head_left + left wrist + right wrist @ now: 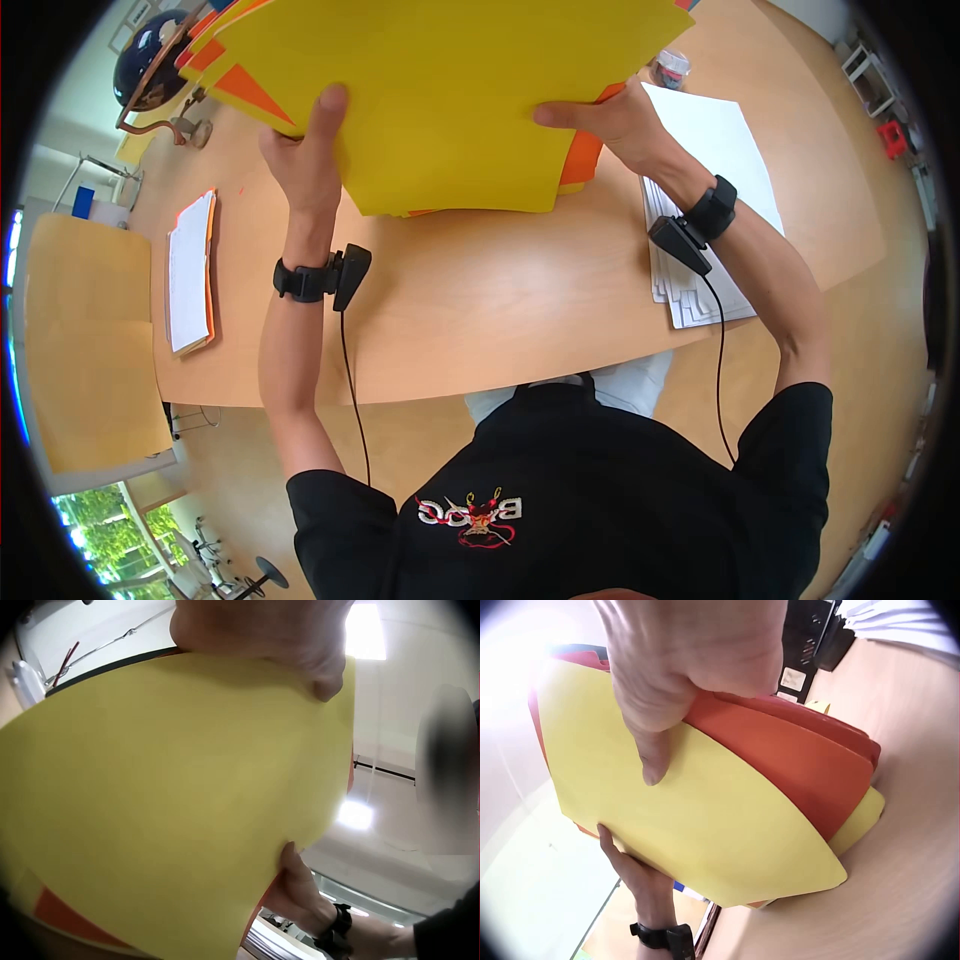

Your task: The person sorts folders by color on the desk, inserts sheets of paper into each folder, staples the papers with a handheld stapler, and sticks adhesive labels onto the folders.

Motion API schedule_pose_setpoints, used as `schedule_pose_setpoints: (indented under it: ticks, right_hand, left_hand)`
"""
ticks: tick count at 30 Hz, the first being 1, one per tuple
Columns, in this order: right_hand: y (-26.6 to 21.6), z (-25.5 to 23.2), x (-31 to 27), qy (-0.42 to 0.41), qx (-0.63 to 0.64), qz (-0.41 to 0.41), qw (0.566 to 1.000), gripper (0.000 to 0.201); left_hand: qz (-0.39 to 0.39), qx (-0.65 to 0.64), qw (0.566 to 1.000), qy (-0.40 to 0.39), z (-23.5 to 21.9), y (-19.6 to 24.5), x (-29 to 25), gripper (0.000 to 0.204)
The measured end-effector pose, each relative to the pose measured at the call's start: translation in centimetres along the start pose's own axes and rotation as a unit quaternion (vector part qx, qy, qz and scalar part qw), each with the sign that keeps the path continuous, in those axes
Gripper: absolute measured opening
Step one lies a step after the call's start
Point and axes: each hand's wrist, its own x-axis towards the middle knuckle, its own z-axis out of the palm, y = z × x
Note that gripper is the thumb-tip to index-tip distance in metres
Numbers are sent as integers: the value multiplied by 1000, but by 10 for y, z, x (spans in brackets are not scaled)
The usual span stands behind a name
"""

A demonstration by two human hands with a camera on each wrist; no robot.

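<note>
A thick stack of yellow sheets (450,110) with orange and red ones among them is held up off the table between both hands. At its left side the left hand (308,155) grips it, thumb on the yellow front; the right hand (615,122) grips the right side the same way. In the right wrist view, orange-red sheets (780,761) fan out behind the yellow one (675,810), under the right hand (697,667). The left wrist view has the yellow sheet (172,787) filling most of it, the left hand (262,634) at its edge.
White paper piles (700,270) lie at the table's right, partly beneath the right forearm. A smaller white and orange stack (192,270) lies near the left edge. A small clear container (671,68) stands behind the right hand, and a dark round object (150,60) at the back left.
</note>
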Motion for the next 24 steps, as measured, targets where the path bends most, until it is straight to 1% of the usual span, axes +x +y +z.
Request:
schedule_pose_setpoints:
  ticks: [1, 3, 4, 6, 7, 8, 9, 10, 11, 12, 13, 15, 16, 18, 19, 20, 21, 23, 24]
  right_hand:
    - [1, 0, 0, -3, 1, -1, 1000, 32]
    - [2, 3, 1, 1, 3, 22, 1000, 31]
    - [-1, 5, 3, 1, 4, 18, 1000, 31]
    - [-6, 13, 3, 7, -8, 24, 1000, 30]
    - [-8, 16, 3, 5, -8, 24, 1000, 30]
    - [-9, 18, 3, 5, -18, 23, 1000, 33]
    - [-9, 19, 2, 5, -29, 23, 999, 36]
    - [-10, 19, 3, 3, -30, 26, 999, 36]
    - [-9, 19, 3, 8, -53, 31, 998, 39]
    - [-10, 19, 4, 13, -76, 35, 996, 42]
    - [-10, 19, 4, 11, -76, 33, 996, 42]
    - [-11, 21, 6, 29, 1, 42, 999, 45]
    - [-14, 22, 7, 30, 2, 41, 999, 45]
    - [-20, 24, 11, 40, -21, 54, 998, 49]
    - [-19, 26, 12, 39, -20, 55, 998, 49]
    - [-16, 28, 15, 64, 15, 62, 996, 53]
    - [-14, 30, 17, 90, 51, 68, 992, 57]
    - [-7, 26, 18, 78, 52, 53, 994, 58]
    - [-4, 23, 17, 68, 51, 38, 996, 58]
  left_hand:
    - [1, 2, 1000, 3, 3, 4, 2, 32]
    - [63, 7, 996, 64, 12, 15, 11, 37]
    - [67, 8, 996, 64, 8, 23, 22, 37]
    - [56, -110, 992, 41, -3, 42, 43, 43]
    - [56, -109, 992, 42, -1, 56, 51, 43]
    - [3, -95, 992, 83, 1, 72, 60, 45]
    - [-50, -81, 988, 123, 2, 78, 63, 48]
    - [-53, -82, 987, 126, -4, 71, 71, 48]
    - [-35, -8, 992, 122, -14, 58, 84, 45]
    - [-15, 67, 991, 118, -14, 58, 90, 42]
    - [-15, 66, 992, 105, -10, 54, 86, 36]
    - [-19, 45, 994, 95, -11, 52, 82, 34]
    - [-24, 24, 996, 84, -10, 53, 80, 32]
    - [-33, 31, 995, 93, -8, 52, 77, 33]
    - [-9, 8, 997, 77, -9, 50, 75, 36]
    - [16, -14, 998, 63, -11, 48, 72, 39]
    - [17, -12, 998, 64, -9, 46, 67, 39]
    - [81, -20, 994, 75, -5, 35, 53, 52]
    - [81, -21, 994, 75, -9, 25, 45, 52]
